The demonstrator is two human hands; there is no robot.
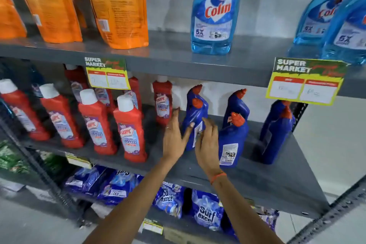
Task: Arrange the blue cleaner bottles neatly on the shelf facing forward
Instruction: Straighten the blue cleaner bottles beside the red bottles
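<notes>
Several dark blue cleaner bottles with orange-red caps stand on the grey middle shelf [257, 182]. The leftmost pair [195, 113] stands one behind the other, back label turned toward me. My left hand [174, 136] and my right hand [207, 142] are on either side of the front bottle of that pair, fingers spread and touching its lower body. To the right stands another blue bottle [232, 140] showing its back label, with one behind it [236, 105]. A further pair [277, 134] stands at the shelf's right end.
Red Harpic bottles [129, 130] fill the left of the same shelf. Above stand orange refill pouches [118, 6] and light blue Colin bottles [214, 12]. Two yellow price tags [305, 81] hang from the upper shelf edge. Blue detergent packs [207, 212] lie below.
</notes>
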